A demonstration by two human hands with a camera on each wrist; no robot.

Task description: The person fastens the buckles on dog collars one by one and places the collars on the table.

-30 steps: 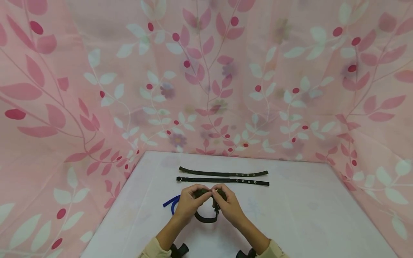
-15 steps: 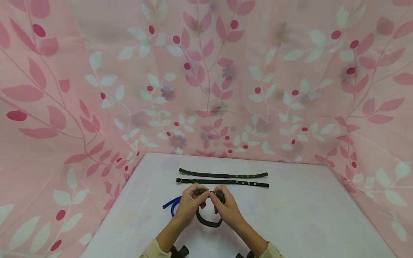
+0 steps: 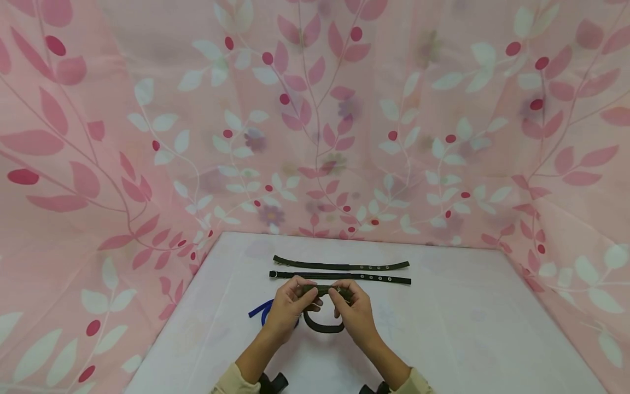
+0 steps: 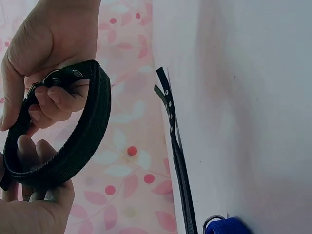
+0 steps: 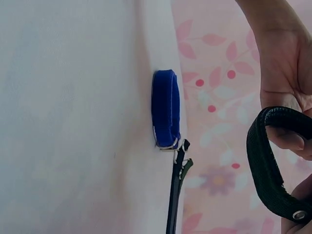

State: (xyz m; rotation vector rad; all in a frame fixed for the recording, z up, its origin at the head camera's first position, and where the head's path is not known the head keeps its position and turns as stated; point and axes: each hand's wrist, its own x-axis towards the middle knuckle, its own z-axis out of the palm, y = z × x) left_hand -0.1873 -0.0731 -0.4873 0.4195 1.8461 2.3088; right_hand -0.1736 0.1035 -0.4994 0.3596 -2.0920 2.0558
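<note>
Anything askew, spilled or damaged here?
Nothing stands out. The far strap and near strap lie stretched side by side, the far one slightly bowed; the blue collar sits looped on the table; the left grip and right grip hold the dark green collar. No spill or damage shows, though the held collar is partly hidden.

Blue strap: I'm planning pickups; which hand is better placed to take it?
Probably the left hand: the blue strap shows beside it, farther from the right hand; both hold the dark loop.
</note>
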